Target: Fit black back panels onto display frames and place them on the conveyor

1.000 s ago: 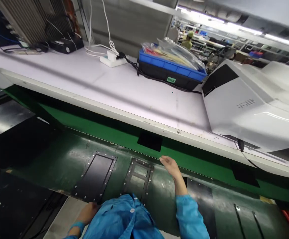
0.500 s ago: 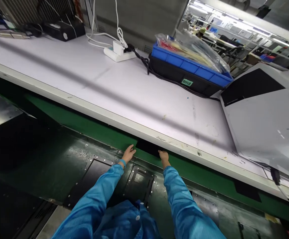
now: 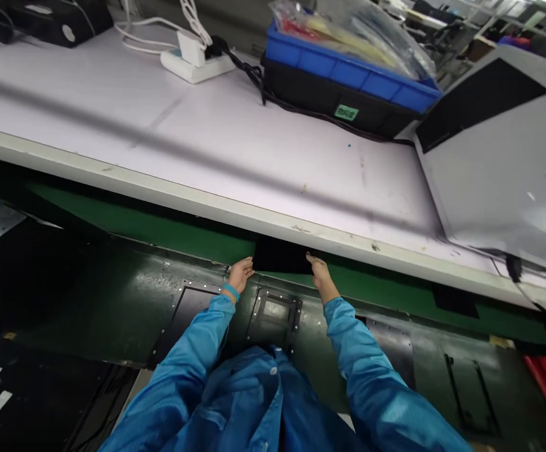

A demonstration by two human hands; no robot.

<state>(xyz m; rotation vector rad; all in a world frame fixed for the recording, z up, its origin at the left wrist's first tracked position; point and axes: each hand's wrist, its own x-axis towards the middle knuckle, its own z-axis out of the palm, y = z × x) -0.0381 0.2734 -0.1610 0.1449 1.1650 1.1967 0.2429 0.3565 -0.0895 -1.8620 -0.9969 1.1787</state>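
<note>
a: what's nearest?

b: the front of a blue jacket (image 3: 240, 402), both sleeves stretched forward over a dark green metal ledge (image 3: 426, 358). a framed plate (image 3: 275, 314), ringed with bolts, sits in that ledge between the forearms.

a: and the hands?

b: the left hand (image 3: 241, 274) wears a blue band (image 3: 231, 291) at the wrist. its fingers are half curled, the tips at the left edge of a black panel (image 3: 280, 254); i can't tell whether they grip it.

a: what about the right hand (image 3: 320, 271)?

b: nearly closed, thumb and forefinger pinching the panel's right edge.

a: so where exactly is that panel?

b: between the two hands, over a green strip (image 3: 174, 229), just below the front edge of the white table (image 3: 207, 144). another black piece (image 3: 456, 301) lies on the strip, well off to the right.

a: and up on the table?

b: a white machine (image 3: 494, 163) at the right. farther back, a black bin (image 3: 310, 88) with a green label (image 3: 347, 112), a blue tray (image 3: 334, 63) on top of it, heaped with clear plastic bags (image 3: 376, 44). to their left, a white power strip (image 3: 195, 70) with a plug in it, then a black box (image 3: 66, 25).

a: beyond?

b: shelving at upper right, blurred.
</note>
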